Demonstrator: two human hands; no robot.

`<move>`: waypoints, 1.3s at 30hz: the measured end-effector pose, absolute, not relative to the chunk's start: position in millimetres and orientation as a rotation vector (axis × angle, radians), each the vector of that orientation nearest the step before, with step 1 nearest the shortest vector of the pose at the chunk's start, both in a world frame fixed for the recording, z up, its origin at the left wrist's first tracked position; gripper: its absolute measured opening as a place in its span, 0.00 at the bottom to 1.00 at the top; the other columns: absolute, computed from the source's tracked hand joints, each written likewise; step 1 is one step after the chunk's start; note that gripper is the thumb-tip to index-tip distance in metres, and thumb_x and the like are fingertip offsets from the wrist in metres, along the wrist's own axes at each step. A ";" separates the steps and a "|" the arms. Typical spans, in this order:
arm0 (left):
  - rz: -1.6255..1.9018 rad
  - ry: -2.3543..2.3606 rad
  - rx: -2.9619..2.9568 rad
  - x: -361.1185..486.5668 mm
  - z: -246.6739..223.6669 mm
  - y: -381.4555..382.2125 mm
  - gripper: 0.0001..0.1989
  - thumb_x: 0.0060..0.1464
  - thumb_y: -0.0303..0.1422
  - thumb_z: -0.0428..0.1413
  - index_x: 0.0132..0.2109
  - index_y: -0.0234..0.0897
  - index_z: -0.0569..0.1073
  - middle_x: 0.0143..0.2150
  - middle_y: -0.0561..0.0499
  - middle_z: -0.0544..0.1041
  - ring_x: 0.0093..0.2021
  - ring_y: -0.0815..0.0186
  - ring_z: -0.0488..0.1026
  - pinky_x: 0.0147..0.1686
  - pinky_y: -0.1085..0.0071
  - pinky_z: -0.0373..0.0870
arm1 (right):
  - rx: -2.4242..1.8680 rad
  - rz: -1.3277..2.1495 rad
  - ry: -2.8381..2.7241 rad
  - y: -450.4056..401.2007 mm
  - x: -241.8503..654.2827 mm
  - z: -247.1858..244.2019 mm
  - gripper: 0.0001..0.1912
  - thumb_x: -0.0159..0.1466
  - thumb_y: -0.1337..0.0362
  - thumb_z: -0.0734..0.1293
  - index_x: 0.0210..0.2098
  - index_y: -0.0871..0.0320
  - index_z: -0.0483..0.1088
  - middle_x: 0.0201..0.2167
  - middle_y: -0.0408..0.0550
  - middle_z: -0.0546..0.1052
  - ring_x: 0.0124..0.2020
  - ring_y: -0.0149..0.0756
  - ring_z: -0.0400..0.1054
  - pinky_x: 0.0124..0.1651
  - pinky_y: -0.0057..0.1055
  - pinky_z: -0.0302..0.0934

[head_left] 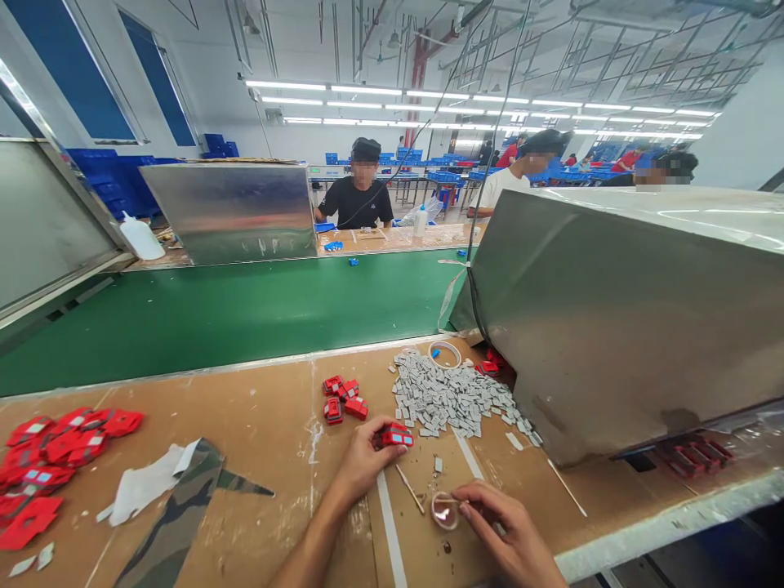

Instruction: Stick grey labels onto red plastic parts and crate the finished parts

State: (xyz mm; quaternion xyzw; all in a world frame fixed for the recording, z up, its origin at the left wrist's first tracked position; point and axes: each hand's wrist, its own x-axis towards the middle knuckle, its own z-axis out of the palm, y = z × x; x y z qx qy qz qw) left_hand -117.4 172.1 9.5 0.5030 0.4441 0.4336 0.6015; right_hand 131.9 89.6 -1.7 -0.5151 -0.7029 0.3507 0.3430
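Head view: the left hand (365,456) pinches a red toy car (398,436) over the surface (275,441); the right hand (503,521) pinches a thin stick (452,498) at a small dish (444,513). Seemingly partway: four other cars (333,411) sit grouped, many grey pieces (446,394) lie loose.

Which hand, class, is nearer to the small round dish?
Right. The right hand is just right of the dish; the left hand is farther away, beyond it to the left.

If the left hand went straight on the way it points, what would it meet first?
Probably the pile of grey pieces, just beyond the red piece held in the left hand; exact depth is unclear.
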 end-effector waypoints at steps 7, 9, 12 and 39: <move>1.015 1.018 1.179 -118.1 9.2 172.8 0.14 0.43 0.31 0.67 0.40 0.34 0.78 0.35 0.51 0.81 0.37 0.63 0.76 0.41 0.72 0.69 | -1.312 0.875 -1.828 90.2 134.8 1.1 0.16 0.71 0.53 0.63 0.42 0.54 0.80 0.39 0.53 0.83 0.39 0.41 0.79 0.39 0.28 0.73; 1.018 1.012 1.182 -118.3 9.3 173.3 0.14 0.43 0.31 0.68 0.40 0.34 0.78 0.35 0.51 0.81 0.37 0.64 0.76 0.40 0.72 0.69 | -1.307 0.868 -1.818 90.4 135.7 2.5 0.16 0.71 0.53 0.63 0.42 0.54 0.80 0.40 0.53 0.83 0.41 0.42 0.79 0.41 0.28 0.73; 1.017 1.010 1.170 -118.3 9.4 173.7 0.14 0.44 0.31 0.68 0.40 0.34 0.78 0.34 0.51 0.81 0.36 0.64 0.76 0.40 0.73 0.69 | -1.310 0.883 -1.795 90.0 136.1 3.7 0.17 0.71 0.52 0.63 0.42 0.54 0.80 0.39 0.53 0.83 0.40 0.42 0.79 0.40 0.28 0.73; 1.006 1.028 1.150 -117.7 9.7 173.4 0.16 0.43 0.33 0.68 0.41 0.35 0.78 0.36 0.50 0.81 0.39 0.62 0.76 0.43 0.70 0.69 | -1.393 1.027 -1.536 85.0 121.5 14.0 0.22 0.67 0.44 0.65 0.36 0.56 0.78 0.29 0.50 0.80 0.31 0.39 0.74 0.36 0.28 0.69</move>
